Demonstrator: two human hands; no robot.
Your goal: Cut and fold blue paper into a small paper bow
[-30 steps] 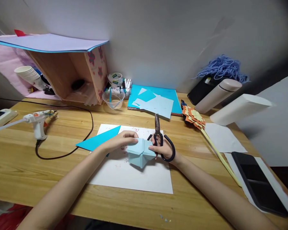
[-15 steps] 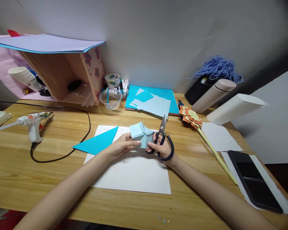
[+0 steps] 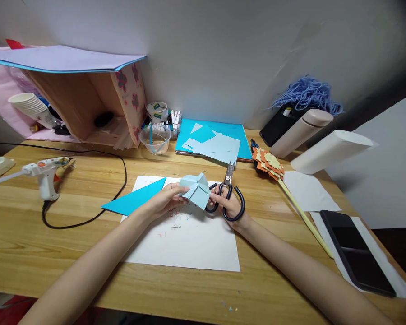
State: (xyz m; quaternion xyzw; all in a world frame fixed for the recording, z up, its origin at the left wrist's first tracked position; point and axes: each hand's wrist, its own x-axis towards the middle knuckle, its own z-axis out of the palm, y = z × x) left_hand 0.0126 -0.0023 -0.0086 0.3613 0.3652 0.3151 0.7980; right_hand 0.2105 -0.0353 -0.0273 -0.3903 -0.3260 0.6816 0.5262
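A folded piece of light blue paper (image 3: 196,188) with creases meeting at its centre is held above a white sheet (image 3: 189,246). My left hand (image 3: 167,198) pinches its left edge between thumb and fingers. My right hand (image 3: 232,203) carries black-handled scissors (image 3: 228,177), their blades pointing away from me and slightly parted. The right fingertips also reach the paper's right edge. Left of the white sheet, partly over it, lies a bright blue paper triangle (image 3: 137,198).
A white glue gun (image 3: 47,176) with a black cord stands at left. Behind are an open box (image 3: 128,104), a clear plastic bowl (image 3: 155,140) and blue sheets with cut scraps (image 3: 216,144). A paper flower (image 3: 268,163), a pale bottle (image 3: 301,133) and a phone (image 3: 357,253) are at right.
The folded paper has been turned and tilted between my hands, so its flaps now lie differently. My left thumb has shifted up onto it. The scissors remain in my right hand.
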